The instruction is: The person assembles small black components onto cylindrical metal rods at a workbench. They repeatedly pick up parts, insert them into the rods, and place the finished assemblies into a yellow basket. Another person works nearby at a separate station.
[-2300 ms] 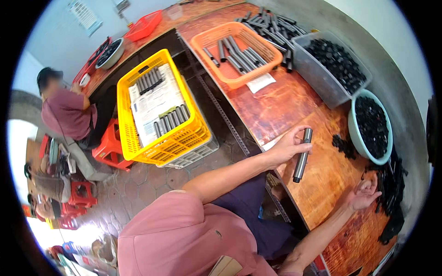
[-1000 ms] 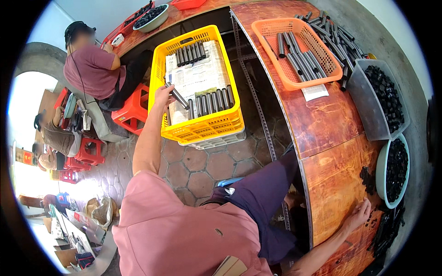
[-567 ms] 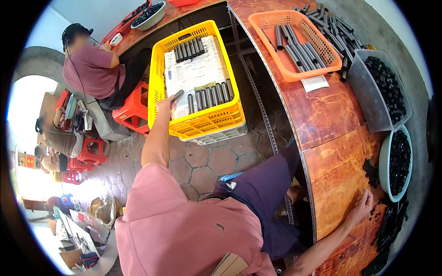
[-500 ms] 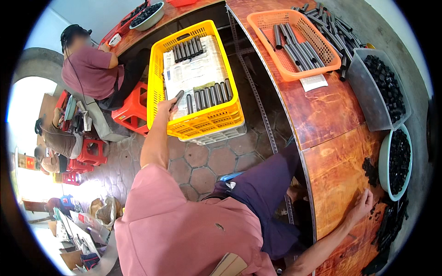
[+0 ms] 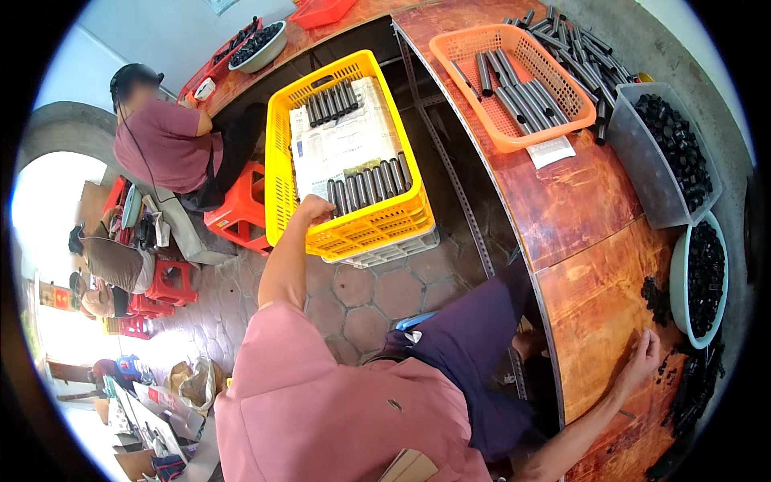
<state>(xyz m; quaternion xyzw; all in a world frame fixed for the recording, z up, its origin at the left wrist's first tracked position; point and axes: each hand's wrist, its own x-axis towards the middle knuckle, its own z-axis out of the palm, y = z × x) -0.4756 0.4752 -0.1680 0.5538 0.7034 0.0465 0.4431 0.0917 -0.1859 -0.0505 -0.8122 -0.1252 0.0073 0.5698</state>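
Observation:
My left hand (image 5: 316, 210) is over the near-left corner of a yellow plastic crate (image 5: 353, 229). Its fingers are closed at the lower end of a dark tube (image 5: 332, 191), the leftmost in a row of several dark tubes (image 5: 370, 185) lying side by side on newspaper (image 5: 333, 150). A second row of similar tubes (image 5: 332, 102) lies toward the crate's far end. Over the wooden table at right, my right hand (image 5: 642, 358) has its fingers curled together beside small black pieces (image 5: 656, 301); whatever they pinch, if anything, is too small to make out.
An orange basket (image 5: 514, 143) of grey tubes stands on the table (image 5: 582, 217), with loose tubes (image 5: 574, 52) behind it. A clear bin (image 5: 642, 177) and a pale green basin (image 5: 681, 297) hold black caps. A co-worker (image 5: 165, 132) sits at far left near red stools (image 5: 241, 213).
My left hand has moved down and slightly right, bringing its tube from above the crate's left side to the left end of the near row. My right hand stays almost where it was.

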